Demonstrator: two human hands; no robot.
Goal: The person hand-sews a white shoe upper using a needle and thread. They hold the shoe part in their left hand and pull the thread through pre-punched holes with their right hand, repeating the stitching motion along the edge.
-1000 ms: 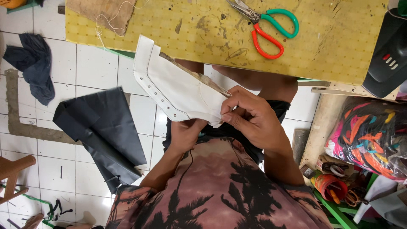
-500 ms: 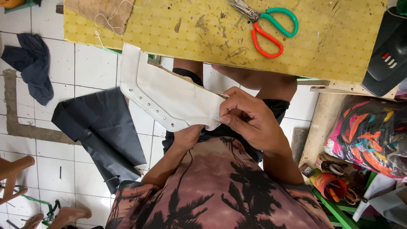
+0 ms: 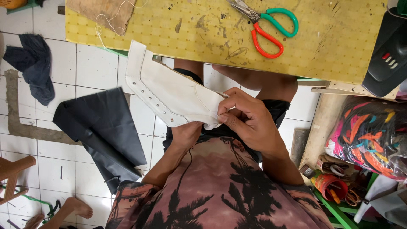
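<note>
Work piece: a white leather shoe-upper panel (image 3: pixel 169 91) with a row of small eyelet holes along one edge, held over the lap, its far corner just reaching the near edge of the table.
Right hand: the right hand (image 3: pixel 248 121) pinches the panel's near end, thumb and fingers (image 3: pixel 229 108) closed narrow on the white edge.
Left hand: the left hand (image 3: pixel 186 133) sits under the panel, gripping it from below; only its back and wrist show, so how the fingers lie I cannot tell.
Table: a yellow dotted worktable (image 3: pixel 203 38), stained and scuffed, right ahead of the hands; its near edge runs just above the panel.
On the table: scissors with one green and one orange handle (image 3: pixel 265 25), well apart from the hands; a brown burlap scrap (image 3: pixel 101 12) with loose white thread at the far left corner; a black machine body (image 3: pixel 388 55) at the right end.
In the way: bare knees tucked under the table edge, close behind the panel.
Left floor: white tiles, a black sheet of material (image 3: pixel 101 131) spread beside the leg, a dark blue cloth heap (image 3: pixel 34 68) further off, a wooden stool leg (image 3: pixel 15 169), someone's bare foot (image 3: pixel 74 208) at the bottom corner.
Containers: a clear plastic bag (image 3: pixel 369 140) stuffed with bright multicoloured strips on the right; below it an orange cup (image 3: pixel 328 186) holding small tools.
Room: open tile on the left; the right side is crowded by a wooden shelf.
</note>
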